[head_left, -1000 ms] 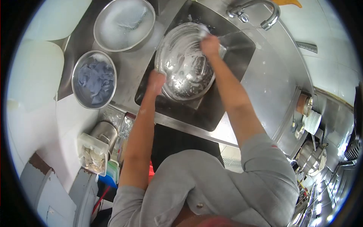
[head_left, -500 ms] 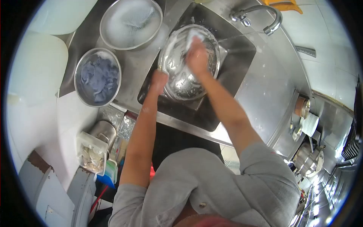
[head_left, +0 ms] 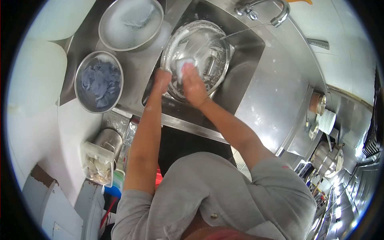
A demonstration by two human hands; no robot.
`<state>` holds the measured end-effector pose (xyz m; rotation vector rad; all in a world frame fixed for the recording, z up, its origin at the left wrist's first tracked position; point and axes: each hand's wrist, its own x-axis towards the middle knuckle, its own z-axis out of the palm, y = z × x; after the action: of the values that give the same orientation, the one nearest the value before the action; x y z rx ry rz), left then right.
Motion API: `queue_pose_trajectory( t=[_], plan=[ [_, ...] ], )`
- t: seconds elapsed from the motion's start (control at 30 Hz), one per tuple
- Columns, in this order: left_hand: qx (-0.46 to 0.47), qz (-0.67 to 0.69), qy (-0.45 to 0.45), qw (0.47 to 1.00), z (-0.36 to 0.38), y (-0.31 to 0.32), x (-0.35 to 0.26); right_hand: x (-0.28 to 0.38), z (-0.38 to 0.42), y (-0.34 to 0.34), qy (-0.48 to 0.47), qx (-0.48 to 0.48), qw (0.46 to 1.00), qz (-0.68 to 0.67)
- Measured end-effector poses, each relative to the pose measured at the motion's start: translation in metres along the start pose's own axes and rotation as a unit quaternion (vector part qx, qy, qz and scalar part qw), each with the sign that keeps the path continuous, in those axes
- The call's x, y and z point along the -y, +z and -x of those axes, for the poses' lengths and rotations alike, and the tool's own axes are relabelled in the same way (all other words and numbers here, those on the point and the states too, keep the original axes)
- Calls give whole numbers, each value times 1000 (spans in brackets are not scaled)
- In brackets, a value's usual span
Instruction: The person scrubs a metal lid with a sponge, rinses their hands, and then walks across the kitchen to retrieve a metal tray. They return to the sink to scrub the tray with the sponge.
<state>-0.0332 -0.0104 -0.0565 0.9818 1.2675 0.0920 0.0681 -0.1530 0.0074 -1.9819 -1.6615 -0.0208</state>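
A large round metal basin (head_left: 218, 48), streaked with white suds, rests tilted in the sink (head_left: 246, 64). My left hand (head_left: 162, 81) is closed around the basin's left rim. Inside the basin, my right hand (head_left: 193, 85) presses a white, soapy sponge (head_left: 184, 64) against the metal; its exact kind is blurred. Water runs in a thin stream from the curved faucet (head_left: 281, 17) into the basin's upper right side.
Left of the sink stand a metal bowl of foamy water (head_left: 114, 28) with a mesh cloth (head_left: 138, 18) and a bowl holding blue-grey cloths (head_left: 100, 84). A steel counter (head_left: 272, 100) extends right, toward stacked white plates (head_left: 327, 121). Below left is a plastic container (head_left: 98, 166).
My right hand has moved down and left across the basin with the sponge. The basin's inside now faces more toward me, and water lands in it. My left hand keeps the rim.
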Motion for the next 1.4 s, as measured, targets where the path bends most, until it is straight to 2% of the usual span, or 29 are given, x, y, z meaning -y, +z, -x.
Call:
queue_pose_trajectory(
  t=[0.1, 0.2, 0.23, 0.33, 0.4, 0.47, 0.5, 0.53, 0.57, 0.67, 0.73, 0.83, 0.87, 0.9, 0.93, 0.97, 1.07, 1.1, 1.17, 1.27, 1.33, 1.37, 1.4],
  plan=[
    [55, -27, 28, 998, -10, -5, 17, -43, -46, 5, 204, -50, 974, 82],
    [75, -57, 41, 995, -30, -11, 18, 2, -38, -4, 265, 75, 951, 143],
    [71, -57, 37, 995, -35, -8, 19, 22, -22, -4, 215, 124, 950, 192],
    [57, -69, 9, 996, -37, -10, 32, 2, -23, -3, 238, 51, 959, 143],
    [55, -56, 34, 996, -27, -6, 38, 3, -14, -4, 252, 38, 960, 112],
    [29, -43, 44, 998, -18, -1, 18, 0, -22, -5, 259, 12, 962, 85],
    [7, -34, 37, 999, -12, 2, 6, 20, -1, 1, 204, 48, 969, 134],
    [-15, -28, 24, 999, -7, 1, 4, 31, 20, 10, 135, 57, 985, 92],
    [-6, -16, 18, 1000, -10, 0, 7, 32, 21, 12, 116, 47, 989, 76],
    [12, -4, 12, 1000, -3, 0, -2, -21, -37, 8, 61, -21, 996, 55],
    [8, -11, 36, 999, -1, 1, 0, -76, -82, 20, 269, -87, 958, -51],
    [18, -30, 76, 996, -46, -7, 45, -27, -67, 12, 142, -95, 985, 36],
    [19, -44, 100, 994, -64, -11, 65, -4, -36, 9, 87, -41, 995, 29],
    [-8, -60, 37, 997, -27, -3, 25, 16, -2, -2, 43, -3, 999, -5],
    [-35, -76, -22, 996, -3, 1, -3, 20, 29, -8, 42, 34, 998, -8],
    [2, -83, -31, 996, 8, -2, -11, 18, 48, -13, 41, 73, 996, -14],
    [31, 1, -29, 999, 11, -6, 12, 3, 42, -15, 151, -15, 988, 2],
    [10, -6, -3, 1000, 11, -4, 27, 4, 31, -17, 194, -17, 981, 4],
    [-32, -17, 52, 998, 16, 2, 54, -6, 24, -16, 202, -21, 979, 14],
    [147, 13, 2, 989, 79, -19, -42, -15, 22, -23, 202, -22, 979, 0],
    [243, -54, 175, 953, -10, -24, -11, -15, 25, -30, 212, -2, 977, -25],
    [213, -27, 247, 945, -47, -16, 14, -18, 24, -30, 204, -41, 978, -29],
    [204, 116, 100, 967, -20, -4, -21, -26, 17, -30, 199, -59, 977, -41]
  ],
)
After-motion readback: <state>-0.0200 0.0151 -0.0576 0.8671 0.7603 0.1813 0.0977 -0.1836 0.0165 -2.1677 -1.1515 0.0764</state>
